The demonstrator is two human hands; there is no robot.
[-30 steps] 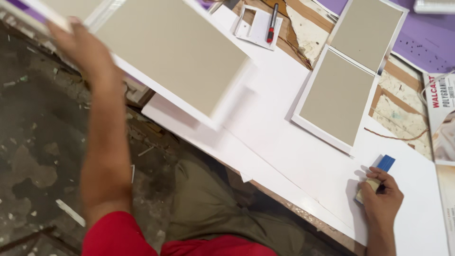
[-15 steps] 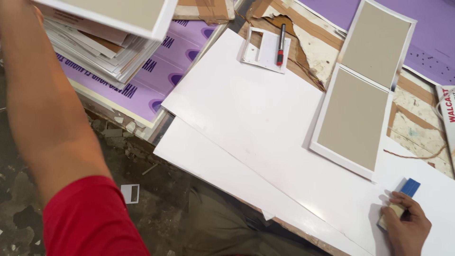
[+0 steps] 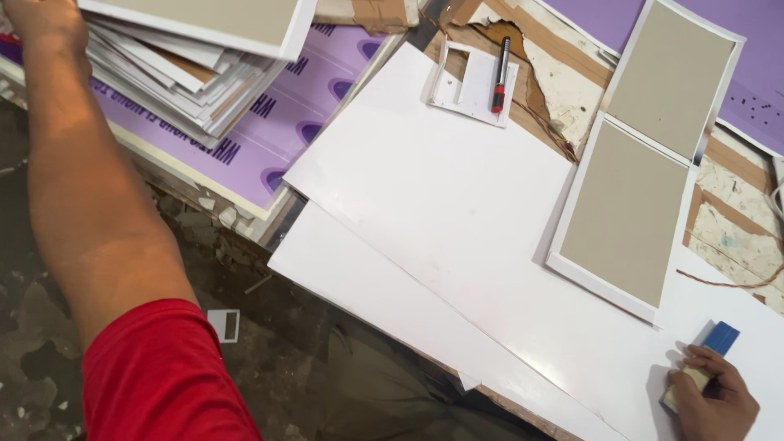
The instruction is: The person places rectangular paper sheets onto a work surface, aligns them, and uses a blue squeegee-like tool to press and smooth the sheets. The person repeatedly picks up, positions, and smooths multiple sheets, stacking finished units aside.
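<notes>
Large white paper sheet [image 3: 425,212] as landmark: red-and-black marker [image 3: 499,75] beyond it, two grey white-bordered boards [image 3: 645,155] at its right, left hand [image 3: 45,23], grip unclear, now setting a grey board [image 3: 204,20] onto the stack [image 3: 175,77] upper-left, right hand [image 3: 714,402] closed on a blue-tipped block [image 3: 704,359].

Bright, even light all over, nothing dim. The white sheets [image 3: 457,220] glare a little, almost washed out in the middle. Soft shadow falls just left of the grey board [image 3: 625,216], and another small one beside the right hand [image 3: 710,400]. The left arm [image 3: 98,204] looms large and slightly soft, close to the lens. The floor [image 3: 41,351] sits darker. Mild stretch toward the edges.
</notes>
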